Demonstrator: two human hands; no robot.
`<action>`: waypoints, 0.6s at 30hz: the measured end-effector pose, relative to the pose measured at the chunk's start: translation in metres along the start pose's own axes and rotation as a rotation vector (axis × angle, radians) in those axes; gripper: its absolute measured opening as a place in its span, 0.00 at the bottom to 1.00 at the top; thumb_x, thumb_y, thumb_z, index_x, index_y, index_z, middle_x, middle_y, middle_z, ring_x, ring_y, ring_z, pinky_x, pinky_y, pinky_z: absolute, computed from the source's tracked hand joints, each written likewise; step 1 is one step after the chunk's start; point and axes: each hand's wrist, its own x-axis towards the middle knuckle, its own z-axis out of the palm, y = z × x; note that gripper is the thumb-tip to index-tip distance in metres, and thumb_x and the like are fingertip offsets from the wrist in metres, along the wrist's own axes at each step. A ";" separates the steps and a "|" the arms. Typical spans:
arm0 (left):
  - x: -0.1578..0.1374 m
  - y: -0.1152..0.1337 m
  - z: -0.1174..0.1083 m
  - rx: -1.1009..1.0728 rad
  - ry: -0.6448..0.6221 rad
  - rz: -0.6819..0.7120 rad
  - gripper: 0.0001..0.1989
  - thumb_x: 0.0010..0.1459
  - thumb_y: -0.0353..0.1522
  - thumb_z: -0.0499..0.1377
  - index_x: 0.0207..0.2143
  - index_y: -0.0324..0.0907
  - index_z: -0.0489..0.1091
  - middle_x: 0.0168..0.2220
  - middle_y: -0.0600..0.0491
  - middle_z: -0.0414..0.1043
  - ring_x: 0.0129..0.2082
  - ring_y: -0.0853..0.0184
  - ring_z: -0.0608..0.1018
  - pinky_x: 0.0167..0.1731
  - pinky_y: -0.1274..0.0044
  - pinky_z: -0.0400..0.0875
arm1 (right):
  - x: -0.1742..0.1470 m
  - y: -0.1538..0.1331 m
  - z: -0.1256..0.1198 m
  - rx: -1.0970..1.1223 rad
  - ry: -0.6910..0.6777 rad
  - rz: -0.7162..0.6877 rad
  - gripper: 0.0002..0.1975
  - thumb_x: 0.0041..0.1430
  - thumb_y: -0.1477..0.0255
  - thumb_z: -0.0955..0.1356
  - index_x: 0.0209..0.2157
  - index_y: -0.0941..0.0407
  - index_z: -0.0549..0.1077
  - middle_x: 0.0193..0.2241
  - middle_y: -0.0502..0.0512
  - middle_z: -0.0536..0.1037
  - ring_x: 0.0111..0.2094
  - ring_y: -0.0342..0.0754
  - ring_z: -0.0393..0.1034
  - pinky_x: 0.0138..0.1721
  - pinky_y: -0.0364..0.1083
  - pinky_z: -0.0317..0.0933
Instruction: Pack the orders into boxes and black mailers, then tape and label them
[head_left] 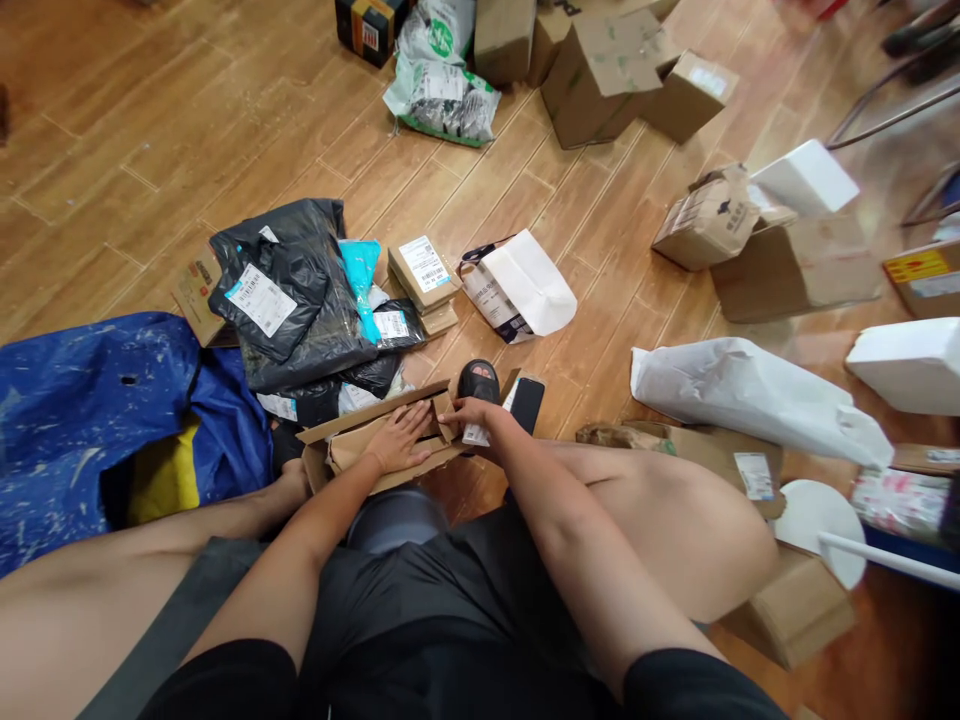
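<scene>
Between my legs is a long open cardboard box (360, 412) with its flaps up and brown cardboard-like material inside. My left hand (401, 440) lies flat in the box opening, fingers spread, pressing on what is inside. At the right end of the box, my right hand (469, 412) has its fingers closed on an end flap (444, 412); the thumb is partly hidden. A black phone (528, 402) lies just right of that hand, beside my foot in a black sandal (478, 378). A small white label shows below my right hand.
Black plastic parcels (300, 280) lie beyond the box to the left, with small boxes (424, 272) and a white paper bag (532, 285) alongside. A blue tarp-like bag (90, 400) spreads at left. Cartons (600, 80) stand farther away; a white wrapped parcel (750, 390) lies right.
</scene>
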 end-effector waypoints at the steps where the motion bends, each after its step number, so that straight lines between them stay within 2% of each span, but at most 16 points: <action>1: 0.000 0.000 0.000 -0.002 -0.006 -0.002 0.44 0.74 0.54 0.46 0.79 0.34 0.47 0.80 0.38 0.44 0.80 0.53 0.49 0.76 0.60 0.40 | 0.001 0.000 0.001 -0.018 -0.003 0.004 0.17 0.73 0.59 0.72 0.52 0.59 0.79 0.47 0.57 0.83 0.43 0.51 0.81 0.48 0.53 0.77; 8: 0.003 -0.002 -0.003 -0.012 -0.038 0.003 0.43 0.73 0.53 0.47 0.79 0.35 0.48 0.80 0.38 0.42 0.80 0.51 0.49 0.75 0.58 0.42 | 0.016 -0.006 0.005 -0.236 0.030 0.098 0.18 0.73 0.57 0.72 0.51 0.58 0.79 0.52 0.59 0.82 0.51 0.55 0.79 0.57 0.59 0.73; 12: 0.002 -0.003 0.001 -0.023 -0.047 0.005 0.44 0.73 0.53 0.48 0.79 0.34 0.47 0.80 0.37 0.43 0.80 0.50 0.50 0.75 0.58 0.42 | 0.024 -0.009 0.009 -0.307 0.023 0.138 0.19 0.73 0.56 0.71 0.52 0.57 0.79 0.53 0.59 0.81 0.53 0.56 0.78 0.58 0.60 0.72; 16: 0.000 -0.006 0.009 -0.048 -0.059 0.023 0.44 0.73 0.53 0.49 0.79 0.33 0.47 0.79 0.37 0.46 0.80 0.51 0.50 0.76 0.59 0.40 | 0.031 -0.005 0.013 -0.314 0.025 0.136 0.19 0.73 0.58 0.72 0.55 0.57 0.78 0.57 0.61 0.78 0.56 0.58 0.76 0.59 0.62 0.71; 18: -0.001 -0.008 0.013 -0.063 -0.066 0.029 0.45 0.73 0.53 0.49 0.79 0.33 0.46 0.79 0.37 0.46 0.80 0.52 0.50 0.76 0.60 0.39 | 0.033 0.000 0.016 -0.280 0.031 0.087 0.18 0.73 0.60 0.72 0.56 0.56 0.77 0.58 0.61 0.78 0.56 0.57 0.75 0.59 0.61 0.71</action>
